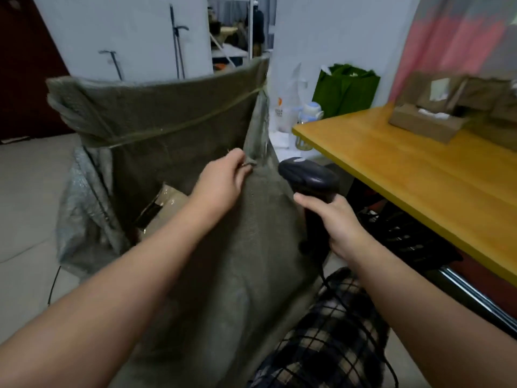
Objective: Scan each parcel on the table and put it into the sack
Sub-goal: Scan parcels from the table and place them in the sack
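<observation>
A big olive woven sack stands open in front of me. My left hand pinches the sack's near rim at its right corner. Inside the sack lies a brown taped parcel. My right hand grips the handle of a black barcode scanner, held just right of the sack and pointing away from me. Several brown cardboard parcels lie at the far right of the yellow table.
A green bag and a small bottle stand on the floor behind the table's left corner. A black wire basket sits under the table. My checked trouser leg is below the scanner's cable.
</observation>
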Demonstrator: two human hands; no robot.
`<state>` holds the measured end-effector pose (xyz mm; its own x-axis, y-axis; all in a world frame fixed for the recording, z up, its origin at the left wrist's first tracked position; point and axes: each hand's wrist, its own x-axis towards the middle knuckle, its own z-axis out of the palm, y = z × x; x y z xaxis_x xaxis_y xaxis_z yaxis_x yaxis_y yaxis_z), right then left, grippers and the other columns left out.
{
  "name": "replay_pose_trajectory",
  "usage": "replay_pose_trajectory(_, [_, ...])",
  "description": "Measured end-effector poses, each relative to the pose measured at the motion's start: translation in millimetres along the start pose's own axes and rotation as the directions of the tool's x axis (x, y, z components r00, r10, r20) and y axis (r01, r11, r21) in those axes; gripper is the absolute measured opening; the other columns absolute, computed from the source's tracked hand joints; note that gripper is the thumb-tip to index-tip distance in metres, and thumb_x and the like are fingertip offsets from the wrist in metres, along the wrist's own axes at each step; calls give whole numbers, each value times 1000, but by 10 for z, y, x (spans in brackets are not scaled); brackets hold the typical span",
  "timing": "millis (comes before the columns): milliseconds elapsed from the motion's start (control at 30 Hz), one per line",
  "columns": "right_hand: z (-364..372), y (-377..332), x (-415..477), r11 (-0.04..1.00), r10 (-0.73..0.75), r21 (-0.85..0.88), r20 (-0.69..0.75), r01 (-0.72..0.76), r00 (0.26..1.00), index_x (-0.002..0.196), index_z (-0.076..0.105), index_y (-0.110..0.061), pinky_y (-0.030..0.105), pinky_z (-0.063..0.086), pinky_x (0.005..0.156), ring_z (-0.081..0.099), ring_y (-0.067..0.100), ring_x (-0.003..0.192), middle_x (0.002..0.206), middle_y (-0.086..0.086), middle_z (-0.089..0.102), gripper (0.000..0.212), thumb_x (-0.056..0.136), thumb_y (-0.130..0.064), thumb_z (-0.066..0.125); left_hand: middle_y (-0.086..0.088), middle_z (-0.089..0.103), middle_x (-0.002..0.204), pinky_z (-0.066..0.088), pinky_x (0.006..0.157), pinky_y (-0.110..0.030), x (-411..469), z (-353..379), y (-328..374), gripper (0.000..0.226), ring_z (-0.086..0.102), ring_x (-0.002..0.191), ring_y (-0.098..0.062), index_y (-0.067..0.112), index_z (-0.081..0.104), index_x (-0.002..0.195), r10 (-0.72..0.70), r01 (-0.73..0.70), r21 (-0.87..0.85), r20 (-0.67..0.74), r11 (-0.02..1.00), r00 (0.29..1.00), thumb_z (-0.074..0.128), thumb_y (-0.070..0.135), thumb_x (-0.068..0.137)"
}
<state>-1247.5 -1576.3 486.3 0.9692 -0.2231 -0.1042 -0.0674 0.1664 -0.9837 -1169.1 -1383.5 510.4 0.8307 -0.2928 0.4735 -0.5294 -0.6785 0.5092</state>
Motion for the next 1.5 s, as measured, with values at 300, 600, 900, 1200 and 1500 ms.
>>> replay_pose_trajectory(300, [-187, -73, -189, 997, 9, -81, -47, -13, 999, 98, 71, -8, 28, 52, 61, 63, 19, 65, 74, 7, 69, 18, 82, -15, 74, -14, 62, 75, 29, 60, -30, -95, 99, 535, 15, 57, 73, -31, 9, 51, 82, 219, -219, -85, -4, 972, 976, 61, 14, 91])
replay_pose_trajectory(600, [-324, 150, -300, 998, 50, 41, -82, -47, 995, 111, 65, -2, 26, 55, 54, 65, 20, 58, 79, 11, 71, 33, 87, -25, 69, 5, 51, 67, 27, 60, -27, -448, 626, 534, 23, 54, 74, -24, 16, 49, 78, 111, -61, -168, 306, 984, 946, 71, 14, 83])
replay_pose_trajectory(900, [-778, 52, -601, 967, -39, -249, -346, -52, 937, 105, 64, -11, 24, 47, 46, 55, 13, 45, 79, 8, 69, 24, 87, -24, 71, 4, 58, 72, 38, 61, -24, -330, 785, 968, 11, 51, 66, -10, 15, 60, 86, 169, -126, -187, 237, 974, 957, 68, 24, 87])
replay_pose_trajectory(1200, [-2104, -757, -1557, 959, -208, -282, -632, 29, 746, 88, 63, -16, 32, 48, 54, 56, 21, 53, 68, 10, 61, 8, 90, -22, 67, 4, 57, 84, 39, 70, -33, 17, 1447, 2545, 12, 49, 78, -14, 18, 58, 95, 513, -391, -387, 291, 835, 808, 62, 28, 91])
replay_pose_trajectory(1500, [-3429, -1141, -2570, 930, -314, -363, -868, -59, 385, 89, 67, -16, 42, 54, 74, 66, 24, 77, 83, 13, 69, 14, 85, -28, 72, 4, 59, 84, 42, 73, -36, -80, 2255, 4275, 12, 47, 73, -14, 15, 59, 100, 733, -478, -595, 309, 646, 606, 61, 23, 92])
